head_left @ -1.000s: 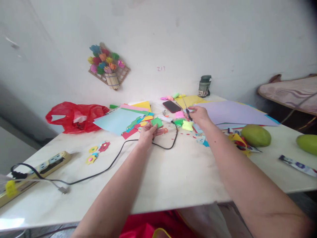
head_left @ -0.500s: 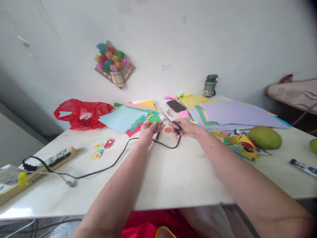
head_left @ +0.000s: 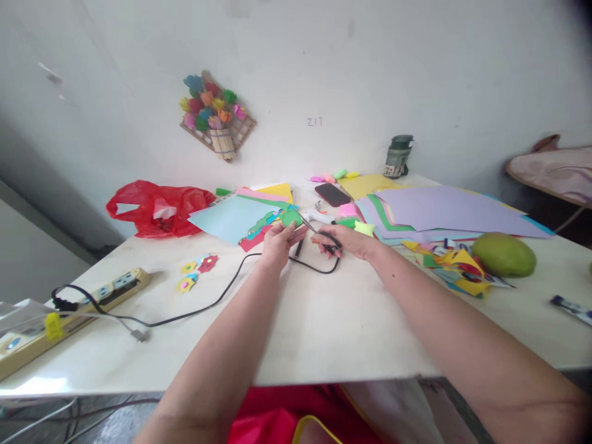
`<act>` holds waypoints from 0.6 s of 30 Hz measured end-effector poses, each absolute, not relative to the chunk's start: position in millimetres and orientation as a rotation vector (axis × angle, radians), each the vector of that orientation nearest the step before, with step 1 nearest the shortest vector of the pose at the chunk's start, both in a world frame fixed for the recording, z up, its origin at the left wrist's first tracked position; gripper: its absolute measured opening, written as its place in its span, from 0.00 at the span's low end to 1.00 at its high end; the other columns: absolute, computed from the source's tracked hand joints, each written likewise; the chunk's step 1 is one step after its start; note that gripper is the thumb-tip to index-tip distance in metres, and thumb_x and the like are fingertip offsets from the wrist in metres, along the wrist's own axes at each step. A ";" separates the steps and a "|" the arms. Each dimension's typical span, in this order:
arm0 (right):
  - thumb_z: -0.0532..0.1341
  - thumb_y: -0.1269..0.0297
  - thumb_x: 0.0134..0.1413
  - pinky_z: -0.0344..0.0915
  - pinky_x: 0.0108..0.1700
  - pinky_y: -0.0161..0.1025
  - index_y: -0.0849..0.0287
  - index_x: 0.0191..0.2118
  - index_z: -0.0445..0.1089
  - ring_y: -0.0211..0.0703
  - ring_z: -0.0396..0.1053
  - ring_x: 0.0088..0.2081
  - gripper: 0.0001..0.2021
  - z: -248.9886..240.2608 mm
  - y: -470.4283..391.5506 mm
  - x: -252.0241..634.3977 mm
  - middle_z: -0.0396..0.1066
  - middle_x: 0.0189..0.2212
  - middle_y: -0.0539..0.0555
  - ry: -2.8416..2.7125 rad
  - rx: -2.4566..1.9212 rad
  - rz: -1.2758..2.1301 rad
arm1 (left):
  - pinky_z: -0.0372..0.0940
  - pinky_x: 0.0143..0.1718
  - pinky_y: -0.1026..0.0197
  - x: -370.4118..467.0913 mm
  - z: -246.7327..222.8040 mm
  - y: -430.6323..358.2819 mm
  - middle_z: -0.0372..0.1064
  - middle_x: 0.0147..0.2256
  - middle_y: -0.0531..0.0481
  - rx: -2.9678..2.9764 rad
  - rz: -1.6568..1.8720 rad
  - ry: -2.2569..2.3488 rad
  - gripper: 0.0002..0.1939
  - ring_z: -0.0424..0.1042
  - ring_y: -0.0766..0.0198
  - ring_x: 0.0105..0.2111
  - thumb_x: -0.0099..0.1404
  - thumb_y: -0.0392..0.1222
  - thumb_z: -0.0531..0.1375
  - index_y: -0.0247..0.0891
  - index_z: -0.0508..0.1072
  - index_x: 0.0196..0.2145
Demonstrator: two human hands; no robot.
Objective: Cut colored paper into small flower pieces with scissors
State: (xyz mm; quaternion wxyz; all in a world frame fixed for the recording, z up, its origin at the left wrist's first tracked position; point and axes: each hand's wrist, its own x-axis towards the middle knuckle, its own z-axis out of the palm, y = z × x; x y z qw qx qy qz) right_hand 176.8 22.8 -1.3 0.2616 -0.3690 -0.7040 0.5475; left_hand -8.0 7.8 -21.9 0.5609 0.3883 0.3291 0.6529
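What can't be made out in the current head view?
All in the head view:
- Whether the scissors are cutting the green paper: contact too small and blurred.
- Contents of the red bag: largely hidden by its folds.
- Tube: far end cut off by right edge.
- Print on the bottle: too small.

The crinkled red plastic bag (head_left: 160,209) looks thin and shiny; the broad pale-purple paper sheet (head_left: 439,209) is smooth and matt. The white tabletop (head_left: 333,333) gleams like polished stone, and the slim scissor blades (head_left: 309,224) appear to be metal, though they are small here.
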 end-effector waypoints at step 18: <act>0.58 0.57 0.58 0.53 0.14 0.26 0.60 0.28 0.63 0.30 0.64 0.19 0.13 -5.6 21.9 174.9 0.68 0.22 0.49 -1.915 -0.941 1.484 | 0.70 0.48 0.53 -6.8 -22.9 7.8 0.76 0.32 0.46 0.852 1.455 0.815 0.11 0.78 0.55 0.40 0.53 0.37 0.69 0.33 0.71 0.32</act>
